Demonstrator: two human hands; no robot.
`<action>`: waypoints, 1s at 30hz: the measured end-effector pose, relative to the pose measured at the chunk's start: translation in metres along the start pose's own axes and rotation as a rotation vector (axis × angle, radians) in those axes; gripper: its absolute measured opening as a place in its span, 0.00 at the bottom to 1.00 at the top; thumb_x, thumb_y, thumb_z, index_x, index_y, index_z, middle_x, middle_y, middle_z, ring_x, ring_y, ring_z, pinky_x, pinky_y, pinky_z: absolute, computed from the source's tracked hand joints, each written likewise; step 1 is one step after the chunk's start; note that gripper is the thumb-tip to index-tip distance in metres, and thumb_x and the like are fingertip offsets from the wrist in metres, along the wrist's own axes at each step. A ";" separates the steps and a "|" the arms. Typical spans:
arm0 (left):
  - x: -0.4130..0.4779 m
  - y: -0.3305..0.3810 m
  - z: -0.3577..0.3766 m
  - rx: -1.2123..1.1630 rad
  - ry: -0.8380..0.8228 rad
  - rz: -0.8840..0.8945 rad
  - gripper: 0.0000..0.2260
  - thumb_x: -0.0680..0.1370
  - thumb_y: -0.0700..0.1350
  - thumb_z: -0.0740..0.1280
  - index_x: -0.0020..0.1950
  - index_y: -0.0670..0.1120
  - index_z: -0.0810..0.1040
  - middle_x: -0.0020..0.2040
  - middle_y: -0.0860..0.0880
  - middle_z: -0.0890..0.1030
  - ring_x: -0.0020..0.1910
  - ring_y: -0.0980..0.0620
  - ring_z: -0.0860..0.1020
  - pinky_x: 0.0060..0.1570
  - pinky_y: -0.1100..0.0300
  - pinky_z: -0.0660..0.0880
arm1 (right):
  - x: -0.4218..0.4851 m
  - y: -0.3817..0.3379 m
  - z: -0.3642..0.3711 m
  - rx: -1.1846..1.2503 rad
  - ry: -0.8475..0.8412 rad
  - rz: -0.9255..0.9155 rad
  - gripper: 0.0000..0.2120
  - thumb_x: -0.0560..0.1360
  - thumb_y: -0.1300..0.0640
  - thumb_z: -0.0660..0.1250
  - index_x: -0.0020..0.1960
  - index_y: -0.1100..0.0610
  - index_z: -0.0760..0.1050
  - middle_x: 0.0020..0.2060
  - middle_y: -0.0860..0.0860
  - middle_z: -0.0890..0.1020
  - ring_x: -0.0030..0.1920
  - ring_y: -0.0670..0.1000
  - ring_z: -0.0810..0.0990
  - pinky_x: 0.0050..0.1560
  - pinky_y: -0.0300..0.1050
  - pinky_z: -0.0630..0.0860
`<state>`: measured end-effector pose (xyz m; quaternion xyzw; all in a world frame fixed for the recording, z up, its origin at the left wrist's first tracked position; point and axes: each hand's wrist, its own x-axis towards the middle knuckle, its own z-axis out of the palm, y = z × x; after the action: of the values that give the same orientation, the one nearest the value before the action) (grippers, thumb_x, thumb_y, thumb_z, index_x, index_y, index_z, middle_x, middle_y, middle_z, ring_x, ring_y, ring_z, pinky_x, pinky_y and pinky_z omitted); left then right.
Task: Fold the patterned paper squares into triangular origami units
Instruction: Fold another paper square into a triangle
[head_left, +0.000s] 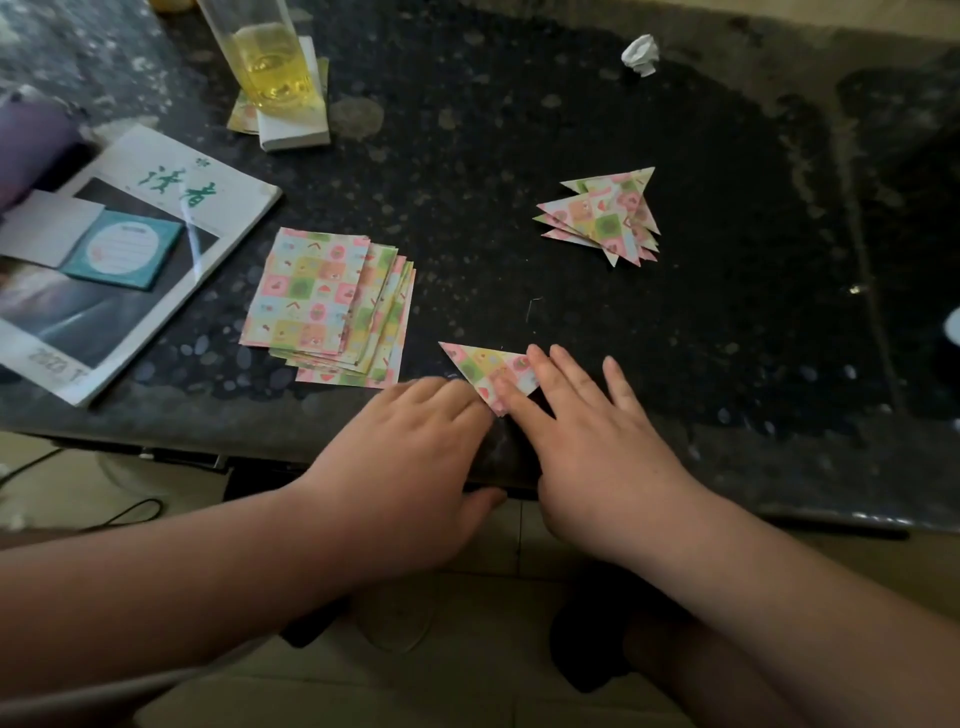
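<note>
A folded triangle of patterned paper lies near the table's front edge. My right hand presses flat on its right part with straight, spread fingers. My left hand rests beside it, fingertips touching the triangle's lower left edge. A fanned stack of unfolded patterned squares sits to the left. A pile of several finished triangular units lies farther back on the right.
A magazine with a teal notepad on it lies at the left. A glass of yellow liquid stands on a white pad at the back. A crumpled white paper ball sits back right on the dark speckled table.
</note>
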<state>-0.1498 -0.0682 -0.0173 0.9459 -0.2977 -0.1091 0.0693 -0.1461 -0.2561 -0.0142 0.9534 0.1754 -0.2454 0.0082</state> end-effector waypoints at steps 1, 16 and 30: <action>0.003 -0.002 -0.002 -0.028 0.020 -0.019 0.25 0.75 0.65 0.58 0.64 0.51 0.75 0.60 0.53 0.75 0.61 0.51 0.73 0.64 0.53 0.73 | 0.000 -0.002 0.000 0.013 -0.005 -0.005 0.43 0.80 0.53 0.61 0.82 0.45 0.34 0.81 0.54 0.32 0.81 0.55 0.30 0.80 0.64 0.37; 0.054 -0.044 0.010 -0.129 0.134 0.155 0.16 0.80 0.57 0.57 0.56 0.59 0.84 0.63 0.54 0.79 0.64 0.49 0.74 0.63 0.49 0.65 | 0.011 0.023 0.002 0.243 0.380 -0.056 0.22 0.80 0.56 0.64 0.74 0.51 0.74 0.73 0.47 0.75 0.73 0.52 0.69 0.68 0.52 0.69; 0.053 -0.052 0.016 -0.160 0.192 0.204 0.14 0.80 0.50 0.60 0.58 0.50 0.83 0.64 0.53 0.80 0.64 0.51 0.73 0.63 0.51 0.70 | 0.024 0.033 0.015 0.247 0.584 -0.132 0.13 0.78 0.53 0.67 0.60 0.54 0.84 0.56 0.49 0.84 0.55 0.57 0.79 0.48 0.58 0.77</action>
<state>-0.0829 -0.0571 -0.0514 0.9082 -0.3748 -0.0341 0.1833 -0.1218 -0.2808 -0.0412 0.9638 0.2008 0.0193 -0.1741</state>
